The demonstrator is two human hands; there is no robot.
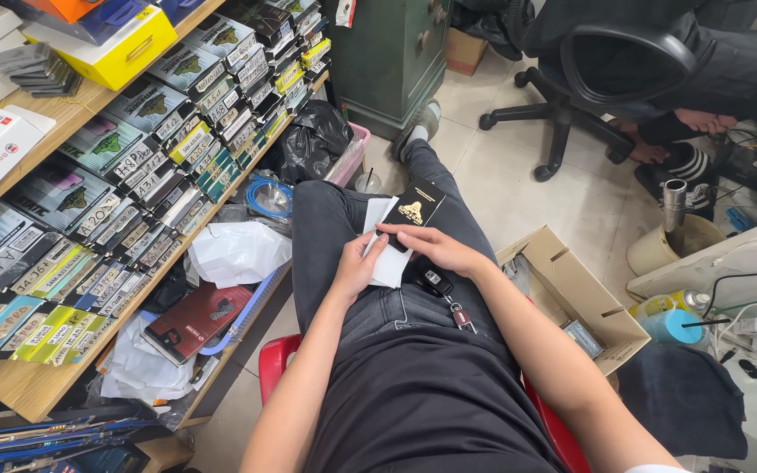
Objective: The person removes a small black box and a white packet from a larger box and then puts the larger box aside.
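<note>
Both hands on white paper, partly hiding black card.

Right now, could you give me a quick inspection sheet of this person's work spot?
Surface: the person's lap, in dark jeans, on a red stool.
Job's things: white paper sheets and a black card with a gold emblem.
Clutter: car key with fob on the lap; open cardboard box; black plastic bag.
Hands: left hand holds the white sheets; right hand rests on the sheets and card.
Cables: dark cables at right.
Surroundings: wooden shelves of packaged plates; office chair; another person's bare feet.
</note>
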